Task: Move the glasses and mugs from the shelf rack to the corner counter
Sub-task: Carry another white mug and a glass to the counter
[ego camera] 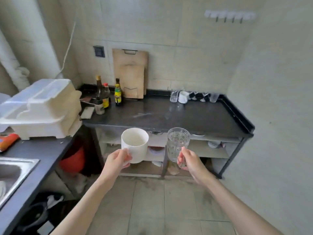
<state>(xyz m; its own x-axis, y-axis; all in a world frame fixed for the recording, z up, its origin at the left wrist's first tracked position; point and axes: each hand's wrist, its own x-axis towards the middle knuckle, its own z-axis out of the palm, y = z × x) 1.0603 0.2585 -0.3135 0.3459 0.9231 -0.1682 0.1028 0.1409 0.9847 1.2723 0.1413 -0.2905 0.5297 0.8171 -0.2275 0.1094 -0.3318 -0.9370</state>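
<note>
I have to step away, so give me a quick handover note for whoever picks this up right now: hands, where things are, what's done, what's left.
Left hand: holding the white mug, upright, in the air.
Right hand: holding the clear glass, upright, in the air.
Both are in front of the corner counter, not yet set down.
Done: a cluster of glasses and a white cup already stands at the counter's back right.
Left: set these two down on the counter; the shelf rack is not identifiable here, so check it for more.

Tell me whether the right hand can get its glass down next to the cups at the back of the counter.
Probably yes. The right hand holds the clear glass in front of the counter, whose dark top lies bare up to the cups by the wall.
</note>
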